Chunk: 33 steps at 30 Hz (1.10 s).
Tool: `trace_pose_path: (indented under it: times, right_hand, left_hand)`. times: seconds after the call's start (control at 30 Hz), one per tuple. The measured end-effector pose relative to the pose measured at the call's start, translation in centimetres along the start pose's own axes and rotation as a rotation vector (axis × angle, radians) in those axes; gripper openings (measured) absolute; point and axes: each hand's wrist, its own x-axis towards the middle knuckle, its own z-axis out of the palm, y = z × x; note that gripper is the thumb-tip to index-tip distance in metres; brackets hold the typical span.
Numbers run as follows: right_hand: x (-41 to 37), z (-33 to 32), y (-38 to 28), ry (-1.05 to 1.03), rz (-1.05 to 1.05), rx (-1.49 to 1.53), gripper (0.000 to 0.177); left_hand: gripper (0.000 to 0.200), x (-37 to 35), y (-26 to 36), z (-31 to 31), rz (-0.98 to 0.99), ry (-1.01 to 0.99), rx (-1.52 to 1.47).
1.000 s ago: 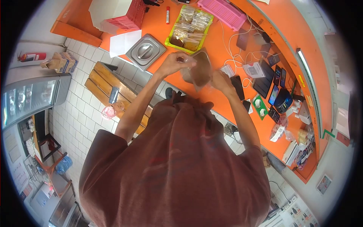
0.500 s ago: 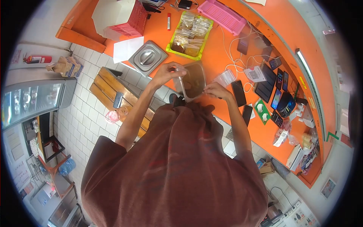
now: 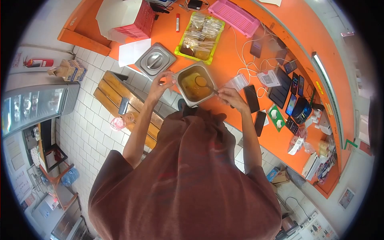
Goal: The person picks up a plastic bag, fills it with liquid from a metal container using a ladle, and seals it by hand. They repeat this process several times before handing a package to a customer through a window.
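Note:
My right hand (image 3: 232,98) grips the dark handle of a ladle (image 3: 201,81); its round bowl sits over the yellow-brown liquid inside a square steel container (image 3: 178,76). To the left of the container, my left hand (image 3: 163,85) is closed in a pinch on what looks like a small clear plastic bag (image 3: 170,88), hard to make out. Just beyond, a steel lid (image 3: 156,61) with a moulded grip lies on the counter. A yellow-green basket (image 3: 177,51) holds several filled clear bags. Close to my right hand lies a stack of flat clear bags (image 3: 239,83).
The orange counter (image 3: 234,52) also carries a pink basket (image 3: 236,18), a red marker (image 3: 177,23), stacked red-and-white boxes (image 3: 138,24), white paper (image 3: 134,52), phones (image 3: 251,98) and white cables. Below on the left stands a wooden bench (image 3: 116,104) with a phone on it.
My left hand has moved left, away from over the container, uncovering the liquid. The ladle's bowl now shows above the liquid; my right hand has shifted slightly.

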Motion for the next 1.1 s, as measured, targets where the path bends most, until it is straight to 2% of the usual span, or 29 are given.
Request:
trace_pose_path:
  times: [0.03,0.07,0.17,0.23,0.33,0.47,0.6,0.67,0.77,0.9,0.97,1.1]
  right_hand:
    - [-0.3,0.2,-0.3,0.006,-0.013,0.007,0.014]
    - [-0.6,0.5,-0.6,0.012,-0.025,0.014,0.015]
    - [-1.1,1.6,-0.9,0.092,-0.074,0.031,0.017]
    - [-1.5,1.8,-0.9,0.084,-0.117,0.055,0.017]
    - [-2.3,2.5,-1.8,0.102,-0.174,0.108,0.018]
    - [-3.2,3.5,-2.7,0.168,-0.19,0.125,0.018]
    - [-1.5,3.9,0.8,0.19,-0.11,0.141,0.019]
    - [-0.6,4.1,2.9,0.225,-0.052,0.107,0.019]
    - [-1.0,4.4,3.4,0.235,-0.071,0.138,0.018]
    - [-2.9,5.0,0.3,0.253,-0.115,0.187,0.018]
    - [-3.6,5.3,-1.0,0.283,-0.152,0.192,0.018]
    - [-3.9,5.9,-2.6,0.302,-0.186,0.155,0.018]
  left_hand:
    - [0.045,-0.4,0.7,0.0,0.1,0.076,0.138]
    - [0.045,-0.6,1.0,0.1,0.097,0.076,0.135]
    - [0.049,-1.1,1.5,0.7,0.089,0.054,-0.002]
    - [0.055,-1.1,1.6,2.1,0.144,-0.027,-0.294]
    - [0.056,-0.9,1.4,3.8,0.13,0.007,-0.353]
    - [0.061,0.2,-0.8,5.3,0.223,0.016,-0.32]
    - [0.065,0.5,-1.1,6.1,0.239,0.028,-0.32]
    - [0.066,0.7,-1.4,6.3,0.246,0.029,-0.234]
    - [0.066,0.7,-0.8,6.3,0.226,0.009,-0.085]
    - [0.066,1.3,-1.4,6.7,0.239,-0.03,-0.014]
    - [0.065,1.5,-1.2,7.1,0.338,-0.012,0.261]
    - [0.065,1.4,-0.4,7.9,0.333,-0.045,0.345]
